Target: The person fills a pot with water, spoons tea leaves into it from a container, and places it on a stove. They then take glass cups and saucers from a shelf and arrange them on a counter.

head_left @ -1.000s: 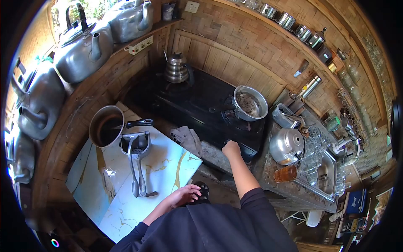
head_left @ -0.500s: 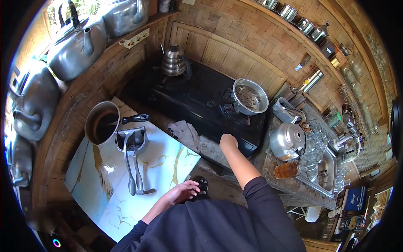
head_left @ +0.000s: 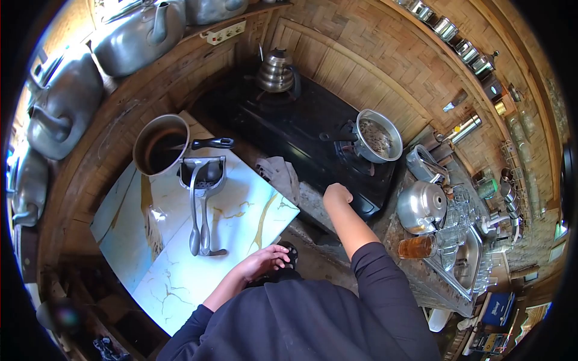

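Observation:
My right hand [head_left: 338,195] is at the front edge of the black gas stove [head_left: 271,129], its fingers curled closed; what they grip, if anything, is hidden. On the stove's right burner sits a metal saucepan [head_left: 392,156] with dark bits in its liquid. A gooseneck kettle [head_left: 276,73] stands on the far left burner. My left hand [head_left: 263,263] hangs empty in front of my body, fingers loosely bent and apart, near the corner of the marbled table [head_left: 180,274]. A metal hand press [head_left: 203,201] lies on that table beside a stained pot [head_left: 142,150].
A grey cloth [head_left: 280,175] lies between table and stove. To the right, a large kettle [head_left: 419,207], a glass of amber liquid [head_left: 416,247] and several clear glasses stand by the sink [head_left: 468,268]. Big kettles [head_left: 66,120] line the left shelf.
The camera view has tilted slightly, so the surroundings have shifted in frame. My right hand stays at the stove front with fingers closed; my left hand has barely moved.

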`<act>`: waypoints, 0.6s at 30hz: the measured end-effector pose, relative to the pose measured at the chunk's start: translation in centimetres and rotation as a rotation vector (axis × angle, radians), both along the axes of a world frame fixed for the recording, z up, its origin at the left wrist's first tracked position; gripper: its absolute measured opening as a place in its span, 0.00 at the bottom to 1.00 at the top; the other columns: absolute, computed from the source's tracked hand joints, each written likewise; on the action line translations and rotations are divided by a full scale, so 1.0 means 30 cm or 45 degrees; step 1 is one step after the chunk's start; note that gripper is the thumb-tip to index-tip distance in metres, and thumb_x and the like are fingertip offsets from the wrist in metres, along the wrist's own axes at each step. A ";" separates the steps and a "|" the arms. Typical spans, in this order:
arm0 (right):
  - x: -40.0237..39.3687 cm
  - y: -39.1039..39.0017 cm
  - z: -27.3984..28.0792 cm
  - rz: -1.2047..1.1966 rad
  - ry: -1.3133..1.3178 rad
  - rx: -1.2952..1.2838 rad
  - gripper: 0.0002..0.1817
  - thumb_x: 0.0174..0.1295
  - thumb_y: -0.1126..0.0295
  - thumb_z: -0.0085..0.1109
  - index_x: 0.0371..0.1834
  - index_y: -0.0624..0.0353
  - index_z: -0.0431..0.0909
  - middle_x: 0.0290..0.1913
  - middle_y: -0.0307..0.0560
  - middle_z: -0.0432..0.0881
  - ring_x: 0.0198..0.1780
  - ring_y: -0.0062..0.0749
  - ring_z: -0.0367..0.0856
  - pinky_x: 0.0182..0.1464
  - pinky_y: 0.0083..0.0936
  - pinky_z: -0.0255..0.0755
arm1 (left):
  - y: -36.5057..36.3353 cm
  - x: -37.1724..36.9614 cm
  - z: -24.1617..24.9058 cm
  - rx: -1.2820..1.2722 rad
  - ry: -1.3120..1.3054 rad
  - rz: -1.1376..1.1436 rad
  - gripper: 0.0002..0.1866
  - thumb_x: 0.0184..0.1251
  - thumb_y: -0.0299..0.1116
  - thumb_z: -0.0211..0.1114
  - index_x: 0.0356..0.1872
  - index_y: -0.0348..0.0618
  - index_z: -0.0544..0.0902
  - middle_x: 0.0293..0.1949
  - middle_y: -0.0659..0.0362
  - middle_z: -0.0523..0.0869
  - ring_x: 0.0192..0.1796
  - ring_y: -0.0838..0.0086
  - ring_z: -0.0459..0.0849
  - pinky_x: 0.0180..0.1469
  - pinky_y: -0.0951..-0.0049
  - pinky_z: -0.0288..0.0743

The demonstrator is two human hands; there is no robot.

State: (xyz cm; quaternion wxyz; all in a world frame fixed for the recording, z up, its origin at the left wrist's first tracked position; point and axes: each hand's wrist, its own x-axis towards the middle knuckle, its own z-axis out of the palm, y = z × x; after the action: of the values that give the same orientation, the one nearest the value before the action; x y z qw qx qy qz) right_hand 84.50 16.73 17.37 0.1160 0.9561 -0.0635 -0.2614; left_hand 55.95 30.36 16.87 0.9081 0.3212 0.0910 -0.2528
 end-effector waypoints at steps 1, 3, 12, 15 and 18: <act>-0.004 0.002 0.015 0.038 0.017 -0.015 0.14 0.51 0.72 0.58 0.42 0.50 0.82 0.44 0.38 0.82 0.43 0.32 0.81 0.31 0.31 0.66 | 0.007 -0.003 0.004 0.002 0.002 0.006 0.14 0.66 0.33 0.49 0.50 0.40 0.70 0.43 0.57 0.77 0.42 0.74 0.77 0.47 0.73 0.70; -0.008 0.002 0.022 0.041 0.021 -0.007 0.14 0.51 0.72 0.59 0.43 0.49 0.82 0.44 0.37 0.82 0.44 0.30 0.80 0.32 0.30 0.65 | 0.014 -0.010 0.014 -0.086 0.015 0.054 0.14 0.66 0.33 0.49 0.50 0.40 0.70 0.43 0.57 0.77 0.42 0.74 0.77 0.47 0.74 0.70; -0.013 -0.002 0.003 0.100 -0.047 -0.054 0.13 0.49 0.72 0.60 0.40 0.49 0.83 0.42 0.36 0.83 0.43 0.29 0.81 0.29 0.30 0.63 | 0.026 -0.021 0.020 -0.208 0.042 0.165 0.14 0.65 0.34 0.51 0.50 0.41 0.70 0.42 0.58 0.78 0.41 0.73 0.77 0.45 0.75 0.71; -0.018 -0.006 0.002 0.091 -0.074 -0.047 0.12 0.47 0.72 0.61 0.38 0.50 0.84 0.38 0.35 0.83 0.40 0.29 0.81 0.27 0.29 0.60 | 0.023 -0.020 0.014 -0.197 0.027 0.177 0.15 0.65 0.34 0.51 0.50 0.42 0.70 0.42 0.58 0.78 0.41 0.73 0.77 0.45 0.75 0.71; -0.020 -0.004 -0.026 0.155 -0.115 -0.104 0.12 0.45 0.73 0.62 0.35 0.49 0.84 0.36 0.34 0.83 0.37 0.28 0.81 0.26 0.29 0.59 | 0.025 -0.023 0.018 -0.211 0.021 0.206 0.13 0.66 0.34 0.50 0.50 0.42 0.71 0.41 0.58 0.79 0.40 0.74 0.78 0.42 0.76 0.71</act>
State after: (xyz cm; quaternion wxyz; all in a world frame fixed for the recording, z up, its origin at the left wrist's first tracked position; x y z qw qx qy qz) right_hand 83.90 16.62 16.60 0.1676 0.9635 -0.0210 -0.2077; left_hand 55.25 31.12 17.41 0.9482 0.2346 0.1029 -0.1880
